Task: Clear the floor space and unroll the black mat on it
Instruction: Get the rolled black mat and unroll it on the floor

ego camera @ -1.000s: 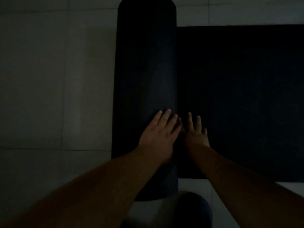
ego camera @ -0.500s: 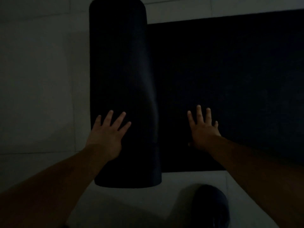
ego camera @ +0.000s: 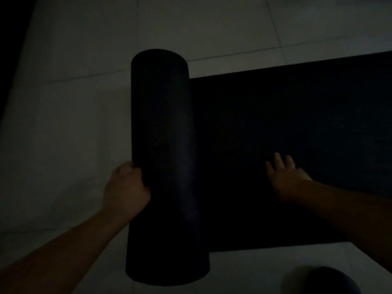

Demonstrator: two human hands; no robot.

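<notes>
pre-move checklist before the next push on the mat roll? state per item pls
1. Left hand on the rolled part: ok, fingers curled around its left side.
2. Right hand pinning the unrolled mat: ok, flat on it, fingers spread.
3. Tiled floor left of the roll free of objects: ok as far as the dim view shows.
4. Unrolled part lying flat: cannot tell, too dark for wrinkles.
5. Dark round shape near the bottom edge: cannot tell what it is; it lies off the mat.

floor (ego camera: 63, 124) left of mat roll (ego camera: 161, 145): bare | near-right corner: dark object (ego camera: 324, 281)
</notes>
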